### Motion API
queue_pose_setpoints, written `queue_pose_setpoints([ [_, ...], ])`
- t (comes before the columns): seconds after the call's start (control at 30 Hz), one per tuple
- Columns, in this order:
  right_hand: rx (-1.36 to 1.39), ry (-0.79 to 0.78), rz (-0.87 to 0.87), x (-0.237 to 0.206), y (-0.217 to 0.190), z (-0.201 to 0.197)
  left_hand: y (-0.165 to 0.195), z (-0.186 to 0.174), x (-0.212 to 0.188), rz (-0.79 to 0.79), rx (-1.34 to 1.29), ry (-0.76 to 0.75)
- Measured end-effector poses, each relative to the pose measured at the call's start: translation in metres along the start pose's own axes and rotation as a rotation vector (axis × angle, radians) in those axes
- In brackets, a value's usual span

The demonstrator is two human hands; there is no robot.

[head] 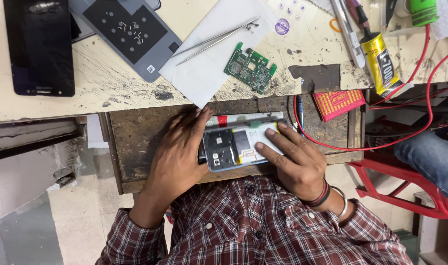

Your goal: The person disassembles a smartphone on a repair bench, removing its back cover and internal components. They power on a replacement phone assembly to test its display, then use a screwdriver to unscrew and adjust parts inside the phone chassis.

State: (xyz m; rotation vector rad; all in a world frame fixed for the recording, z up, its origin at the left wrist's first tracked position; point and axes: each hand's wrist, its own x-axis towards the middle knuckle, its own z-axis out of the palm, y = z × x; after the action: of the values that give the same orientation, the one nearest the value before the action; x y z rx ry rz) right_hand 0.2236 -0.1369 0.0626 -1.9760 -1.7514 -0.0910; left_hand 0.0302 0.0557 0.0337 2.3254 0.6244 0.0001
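Observation:
An opened phone body with its back off lies in a pulled-out wooden drawer. Its white battery and inner parts face up. My left hand grips the phone's left end, thumb near the camera corner. My right hand rests on the right side, with its fingers pressing on the white battery. On the worn bench top above lie a green circuit board, metal tweezers on white paper and a grey magnetic mat holding several small screws.
A black phone screen lies at the bench's left. A yellow glue tube, red wires, a red packet and tools sit at the right. A red stool and another person's jeans-clad leg are beside me.

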Motion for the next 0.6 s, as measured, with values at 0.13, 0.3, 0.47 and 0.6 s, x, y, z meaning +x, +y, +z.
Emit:
queue_pose_setpoints([
  [0.13,-0.027,0.057,0.018,0.001,0.003,0.007,0.002,0.002,0.001,-0.008,-0.025,0.021],
  [0.3,0.049,0.184,0.09,-0.012,0.009,0.011,0.001,0.002,-0.003,0.048,-0.024,0.045],
  [0.47,0.3,0.358,0.158,-0.031,0.027,0.001,-0.004,0.003,-0.01,0.305,0.092,0.149],
  [0.6,0.476,0.435,0.221,-0.043,0.035,-0.01,-0.009,0.006,-0.011,0.516,0.231,0.293],
])
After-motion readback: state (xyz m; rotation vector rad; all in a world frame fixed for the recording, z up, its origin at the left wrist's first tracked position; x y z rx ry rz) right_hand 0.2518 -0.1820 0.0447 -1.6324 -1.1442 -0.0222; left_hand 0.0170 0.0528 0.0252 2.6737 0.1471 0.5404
